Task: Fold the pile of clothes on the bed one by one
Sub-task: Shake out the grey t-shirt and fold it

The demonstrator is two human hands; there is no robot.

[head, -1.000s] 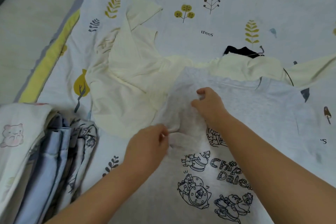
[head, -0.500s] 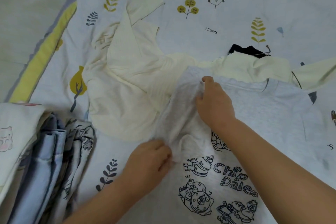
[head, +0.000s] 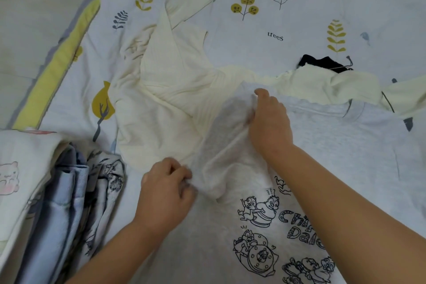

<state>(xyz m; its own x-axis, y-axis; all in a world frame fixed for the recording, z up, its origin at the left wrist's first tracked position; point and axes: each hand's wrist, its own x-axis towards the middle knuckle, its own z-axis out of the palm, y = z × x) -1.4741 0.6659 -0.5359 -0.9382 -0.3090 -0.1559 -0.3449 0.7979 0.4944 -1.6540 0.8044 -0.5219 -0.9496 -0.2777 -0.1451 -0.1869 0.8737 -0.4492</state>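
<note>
While both hands' fingers pinch its sleeve: grey T-shirt [head: 345,157], "Chip Dale" print; bedsheet [head: 299,30], "trees".

Grey cartoon-printed t-shirt [head: 345,150]; cream top [head: 170,90]; leaf-patterned white bedsheet [head: 299,2]

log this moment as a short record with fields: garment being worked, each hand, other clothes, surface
garment: grey cartoon-print t-shirt, spread print side up, its sleeve bunched
left hand: pinches the sleeve's lower end
right hand: grips the sleeve near the shoulder
other clothes: cream ribbed top unfolded, partly under the t-shirt; black garment mostly hidden behind cream fabric
stack: folded clothes at the left edge
surface: plant-print bedsheet
</note>
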